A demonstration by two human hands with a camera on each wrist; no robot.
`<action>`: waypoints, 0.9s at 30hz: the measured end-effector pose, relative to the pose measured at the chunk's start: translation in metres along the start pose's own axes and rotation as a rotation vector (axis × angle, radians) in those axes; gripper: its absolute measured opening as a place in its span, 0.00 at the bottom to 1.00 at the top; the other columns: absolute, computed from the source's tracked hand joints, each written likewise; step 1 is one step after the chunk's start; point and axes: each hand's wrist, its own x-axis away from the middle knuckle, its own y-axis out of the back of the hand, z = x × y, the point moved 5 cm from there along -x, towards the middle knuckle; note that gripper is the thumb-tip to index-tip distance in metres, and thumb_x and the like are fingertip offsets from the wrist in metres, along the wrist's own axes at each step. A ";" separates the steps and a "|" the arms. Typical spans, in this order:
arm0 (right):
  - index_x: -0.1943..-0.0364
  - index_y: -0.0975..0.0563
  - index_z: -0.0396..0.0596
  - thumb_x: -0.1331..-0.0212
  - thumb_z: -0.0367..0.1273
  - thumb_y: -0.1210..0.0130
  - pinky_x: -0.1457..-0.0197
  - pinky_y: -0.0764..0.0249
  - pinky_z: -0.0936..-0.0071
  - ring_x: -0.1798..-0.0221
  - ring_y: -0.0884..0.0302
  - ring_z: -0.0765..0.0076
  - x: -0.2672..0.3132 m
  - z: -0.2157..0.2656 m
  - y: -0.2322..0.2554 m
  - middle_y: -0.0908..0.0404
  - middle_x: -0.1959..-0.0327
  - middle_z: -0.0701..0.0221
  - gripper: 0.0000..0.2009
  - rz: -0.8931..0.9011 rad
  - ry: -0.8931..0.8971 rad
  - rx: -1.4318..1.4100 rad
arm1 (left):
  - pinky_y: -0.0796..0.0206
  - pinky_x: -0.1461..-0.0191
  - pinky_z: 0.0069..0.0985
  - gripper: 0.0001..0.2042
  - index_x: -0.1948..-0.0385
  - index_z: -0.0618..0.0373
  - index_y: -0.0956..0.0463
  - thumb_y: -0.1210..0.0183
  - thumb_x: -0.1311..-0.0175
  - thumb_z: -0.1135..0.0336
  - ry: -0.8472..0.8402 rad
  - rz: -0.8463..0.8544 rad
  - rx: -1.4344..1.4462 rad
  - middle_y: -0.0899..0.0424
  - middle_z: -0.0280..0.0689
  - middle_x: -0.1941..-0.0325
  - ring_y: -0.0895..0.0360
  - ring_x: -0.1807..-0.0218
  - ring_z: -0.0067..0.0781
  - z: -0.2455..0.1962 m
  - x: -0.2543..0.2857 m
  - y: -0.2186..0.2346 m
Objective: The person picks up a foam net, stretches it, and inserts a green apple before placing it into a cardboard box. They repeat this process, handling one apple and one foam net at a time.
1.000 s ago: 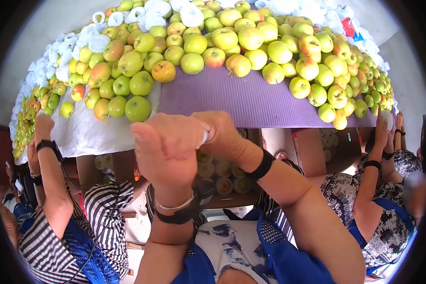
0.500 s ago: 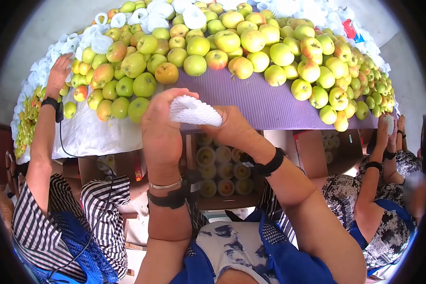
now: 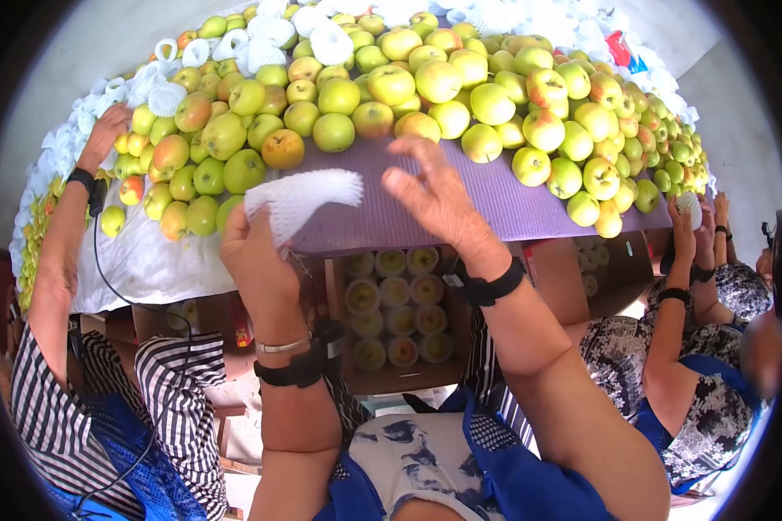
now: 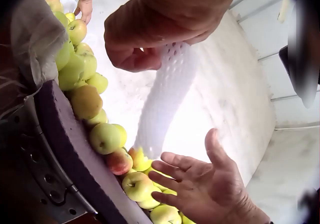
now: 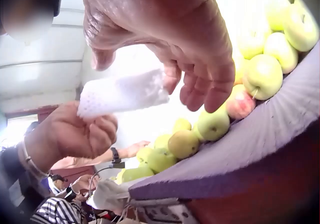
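A white foam fruit net [image 3: 308, 195] hangs in the air over the near edge of the purple ribbed mat. My left hand [image 3: 265, 265] pinches one end of it; the left wrist view shows finger and thumb at the mesh [image 4: 167, 94]. Beside the net's free end is my right hand [image 3: 439, 200], fingers spread and holding nothing. The right wrist view has the net's free end [image 5: 125, 94] close below the right fingers. Behind both hands lies a heap of green-yellow apples [image 3: 439, 81], some blushed red.
More foam nets [image 3: 269, 30] lie behind the apples. Under the table edge stands a carton [image 3: 408, 378] with rows of netted apples [image 3: 400, 321]. At the left another person's hand [image 3: 109, 130] reaches to the heap; people at the right hold a netted apple [image 3: 688, 208]. White cloth [image 3: 156, 269] covers the left edge.
Both hands gripped the net half a second ago. My right hand has let go and opened; the left has drawn the net leftward. The neighbour's left-side arm has reached up to the heap.
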 end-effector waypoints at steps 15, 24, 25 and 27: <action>0.48 0.33 0.42 0.55 0.34 0.37 0.44 0.34 0.60 0.48 0.33 0.47 -0.014 -0.030 0.008 0.30 0.51 0.52 0.27 -0.143 -0.174 0.518 | 0.42 0.75 0.12 0.05 0.66 0.59 0.25 0.47 0.40 0.71 -0.034 -0.093 -0.021 0.20 0.30 0.69 0.27 0.73 0.15 0.006 -0.004 0.005; 0.46 0.35 0.42 0.56 0.32 0.36 0.46 0.32 0.63 0.49 0.28 0.50 -0.015 -0.042 -0.005 0.26 0.54 0.54 0.30 -0.089 -0.179 0.358 | 0.44 0.80 0.10 0.04 0.69 0.58 0.26 0.43 0.42 0.70 -0.077 -0.094 -0.038 0.22 0.28 0.72 0.30 0.77 0.12 0.003 -0.003 0.004; 0.46 0.34 0.42 0.56 0.32 0.37 0.47 0.31 0.63 0.50 0.27 0.51 -0.014 -0.041 -0.004 0.26 0.54 0.54 0.30 -0.129 -0.147 0.390 | 0.44 0.80 0.09 0.04 0.69 0.58 0.27 0.42 0.43 0.70 -0.084 -0.090 -0.041 0.22 0.28 0.73 0.30 0.77 0.12 0.004 -0.003 0.004; 0.48 0.32 0.40 0.57 0.30 0.37 0.50 0.30 0.65 0.52 0.26 0.54 -0.013 -0.043 0.001 0.25 0.55 0.56 0.27 -0.078 -0.327 0.257 | 0.43 0.81 0.10 0.04 0.71 0.57 0.28 0.42 0.43 0.71 -0.071 -0.079 -0.017 0.23 0.28 0.74 0.30 0.78 0.13 0.006 -0.004 0.004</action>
